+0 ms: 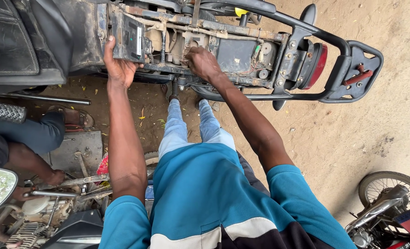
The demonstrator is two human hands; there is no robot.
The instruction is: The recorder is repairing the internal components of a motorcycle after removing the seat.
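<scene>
Motorcycle frame (242, 27) with the seat off lies across the top of the head view, long axis running left to right, tail lamp (318, 64) and black rear grab rack (348, 60) pointing right, dark fuel tank end (25, 41) at left. Left hand (118, 67) is raised to the open frame; its fingers (109, 46) are wrapped around the near edge of a black boxy battery (130, 39), thumb side against the box, so the hand is gripping it. Battery sits upright in the frame bay, directly above the left palm. Right hand (204, 63) is to the right of the battery, fingers curled down into the rusty middle section of the frame; what they pinch, if anything, cannot be told, as the fingertips are hidden among the parts. Wiring and small round components (262, 60) lie further right of the right hand. Below both hands: sandy ground (375, 129), pale blue jeans (186, 129), blue shirt. Another person's leg and sandalled foot (73, 119) are well left of the left hand. A second motorcycle's wheel (389, 186) shows at lower right.
</scene>
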